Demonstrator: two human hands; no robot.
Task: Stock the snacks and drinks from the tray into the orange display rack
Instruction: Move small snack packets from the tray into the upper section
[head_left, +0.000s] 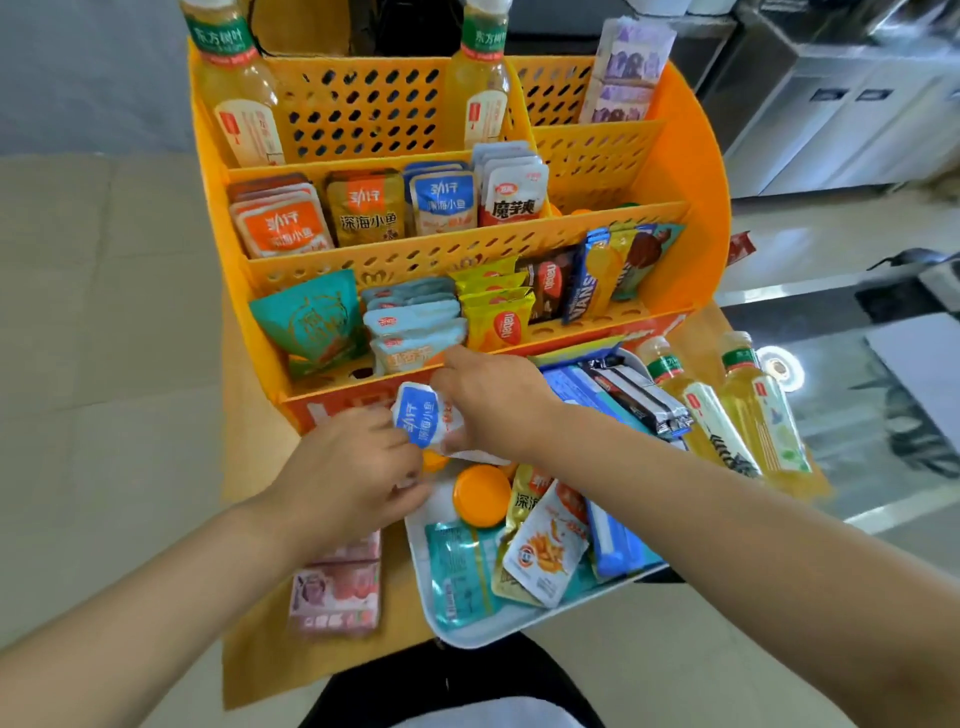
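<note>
Holding a blue-and-white fish snack packet (422, 415) between them, the left hand (345, 470) and the right hand (493, 402) meet above the far edge of the white tray (470, 631). The left hand's fingers curl onto the packet's lower left edge; the right hand pinches its right side, fingers closed on it. The packet's long axis runs roughly from 6 to 12 o'clock, tipped a little toward 1.

Nearest the person, at 6 o'clock from the hands, the tray holds a teal pouch (460, 571), a white chilli-strip packet (545, 551), a blue wafer bar (613, 545) and an orange cap (480, 493). A pink packet (335, 592) lies on the surface just left of the tray, at 7 o'clock. Two tea bottles (727, 415) lie on their sides at 3 o'clock, near the tray's right edge.

The orange display rack (691, 171) rises directly at 12 o'clock, its front lip just beyond the packet. The matching blue fish packets (441, 200) stand in the middle tier, at 12 o'clock and well up from the hands, between a gold packet (366, 208) and a white-and-red packet (514, 197). I judge the move ahead is a lift up and forward over the crowded front tier; the right hand sits slightly nearer that slot. The slot looks tight, so the packet should enter upright, edge first. Open room lies in the middle tier's right compartment at 1 o'clock.
</note>
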